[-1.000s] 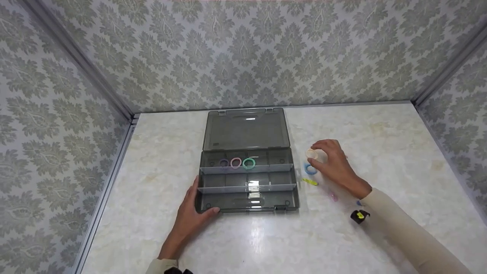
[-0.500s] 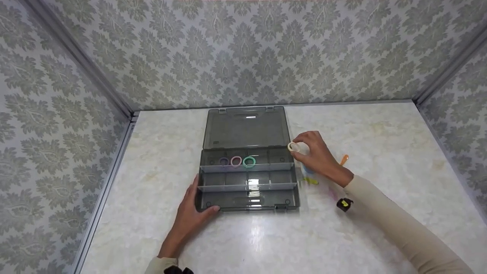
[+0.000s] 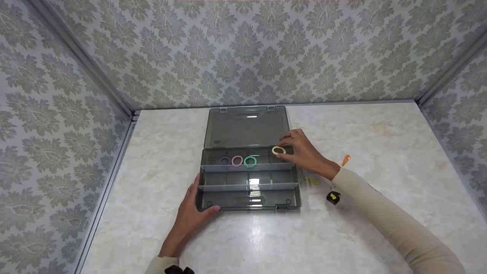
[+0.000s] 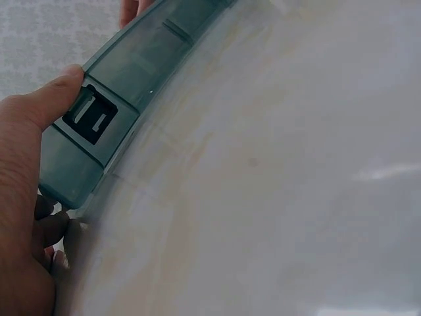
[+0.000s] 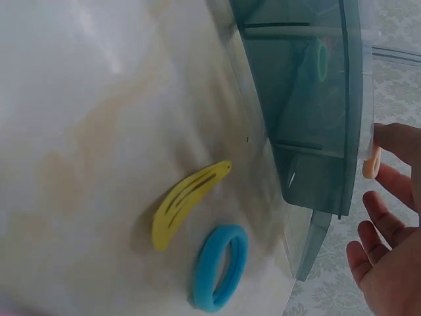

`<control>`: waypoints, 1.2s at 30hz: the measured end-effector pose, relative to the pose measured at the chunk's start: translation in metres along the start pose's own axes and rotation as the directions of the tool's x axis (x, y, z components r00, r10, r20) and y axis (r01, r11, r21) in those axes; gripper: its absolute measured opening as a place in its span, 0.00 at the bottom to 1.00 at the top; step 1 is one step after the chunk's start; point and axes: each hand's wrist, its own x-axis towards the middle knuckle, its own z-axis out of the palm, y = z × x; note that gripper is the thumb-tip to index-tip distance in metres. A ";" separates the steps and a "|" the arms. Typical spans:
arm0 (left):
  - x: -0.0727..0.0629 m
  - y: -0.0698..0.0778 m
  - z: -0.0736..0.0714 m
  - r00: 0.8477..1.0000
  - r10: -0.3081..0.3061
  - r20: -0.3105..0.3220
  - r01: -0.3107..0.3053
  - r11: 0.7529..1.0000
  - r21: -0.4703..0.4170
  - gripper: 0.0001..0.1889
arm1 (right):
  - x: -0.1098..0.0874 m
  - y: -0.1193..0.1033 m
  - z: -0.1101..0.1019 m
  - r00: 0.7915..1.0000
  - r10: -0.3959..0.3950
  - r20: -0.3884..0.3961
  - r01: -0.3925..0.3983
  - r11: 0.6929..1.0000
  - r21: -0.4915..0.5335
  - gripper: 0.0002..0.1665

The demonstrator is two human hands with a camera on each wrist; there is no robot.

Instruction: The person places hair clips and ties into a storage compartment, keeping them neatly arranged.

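Note:
In the head view, my right hand (image 3: 304,154) pinches a cream hair tie (image 3: 274,150) between thumb and fingers. It is above the right end of the back compartment of a grey see-through organizer box (image 3: 249,208). A purple hair tie (image 3: 221,161), a pink one (image 3: 233,161) and a green one (image 3: 245,162) sit in a row in that compartment. My left hand (image 3: 191,213) grips the box's front left corner, its thumb on the front rim and its fingers along the left side. In the left wrist view, the thumb lies beside the dark latch (image 4: 92,115).
The box's lid (image 3: 246,127) lies open toward the wall. Right of the box lie a yellow hair clip (image 5: 187,201) and a blue hair tie (image 5: 204,276). An orange clip (image 3: 346,160) shows beyond my right forearm. Two dividers (image 3: 247,187) cross the box.
My right hand has carried the cream hair tie leftward from the table to above the back compartment. The orange clip has come into sight. My left hand stays on the box.

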 end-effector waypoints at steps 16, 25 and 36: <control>0.001 0.000 -0.001 1.000 -0.012 0.011 0.012 1.000 -0.009 0.65 | 0.028 -0.010 0.011 0.972 -0.060 0.228 0.077 0.995 -0.068 0.15; 0.001 0.000 0.000 1.000 -0.010 0.019 0.011 1.000 -0.008 0.64 | 0.042 -0.014 0.019 0.952 -0.055 0.300 0.101 0.985 -0.139 0.16; 0.000 0.001 -0.002 1.000 0.013 0.010 -0.013 1.000 0.004 0.64 | 0.043 -0.014 0.020 0.943 -0.038 0.329 0.077 0.991 -0.106 0.16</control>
